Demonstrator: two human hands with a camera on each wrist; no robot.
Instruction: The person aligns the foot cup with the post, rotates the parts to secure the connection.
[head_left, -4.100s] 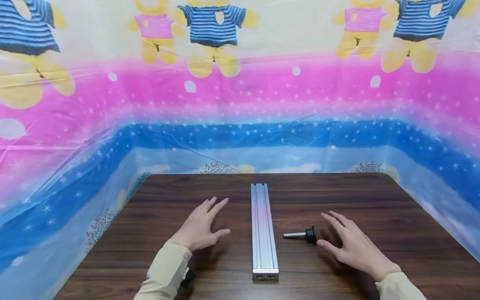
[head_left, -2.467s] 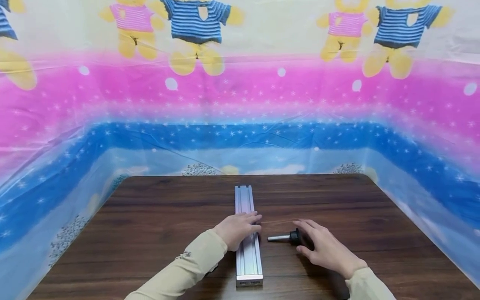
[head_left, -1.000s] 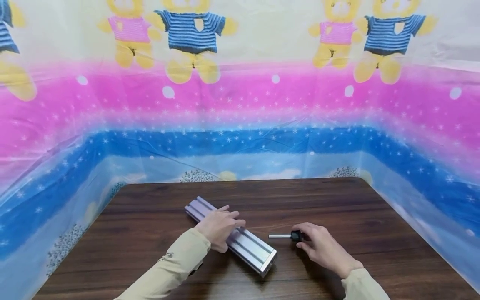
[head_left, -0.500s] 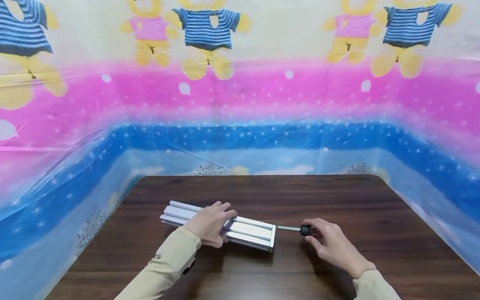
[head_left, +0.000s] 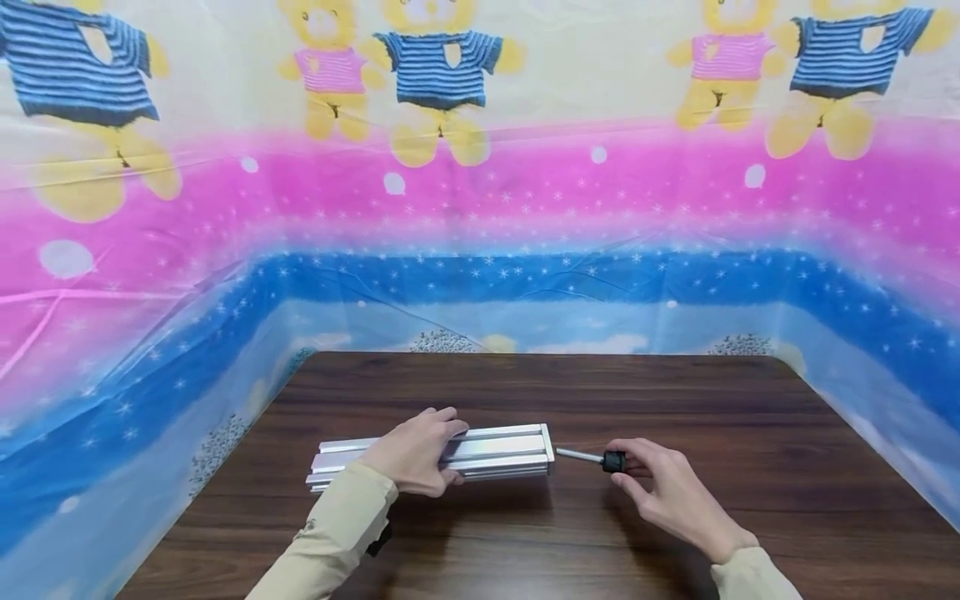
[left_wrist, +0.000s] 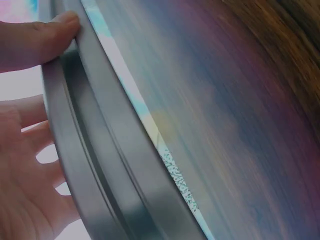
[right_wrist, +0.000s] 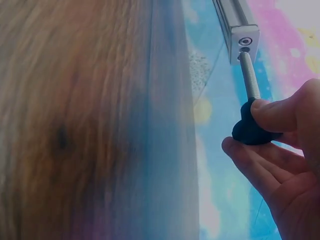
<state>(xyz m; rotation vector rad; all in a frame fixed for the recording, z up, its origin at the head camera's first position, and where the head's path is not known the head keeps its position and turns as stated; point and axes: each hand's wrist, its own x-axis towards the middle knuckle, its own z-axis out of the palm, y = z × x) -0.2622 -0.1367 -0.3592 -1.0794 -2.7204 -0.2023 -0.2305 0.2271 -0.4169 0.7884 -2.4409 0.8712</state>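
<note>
My left hand (head_left: pixel 416 454) grips a silver grooved aluminium profile (head_left: pixel 498 450) around its middle, thumb on the near side. The profile is held crosswise above the table, its end plate facing right. In the left wrist view my thumb presses on the grooved profile (left_wrist: pixel 115 130), with the other fingers behind it. My right hand (head_left: pixel 678 496) pinches the black knob of a threaded knob screw (head_left: pixel 613 462), its metal shaft pointing left. In the right wrist view the tip of the knob screw (right_wrist: pixel 250 77) is right at a lower hole of the end plate (right_wrist: pixel 245 49), below a socket-head screw.
A dark wood-grain table (head_left: pixel 480 550) lies under both hands, its rounded far edge behind them. A printed cloth (head_left: pixel 525 275) with bears and snowflakes hangs around the back and sides.
My left hand has taken hold of the profile, raised it and turned it crosswise, end plate to the right. My right hand has picked up the knob screw and brought its tip to that end.
</note>
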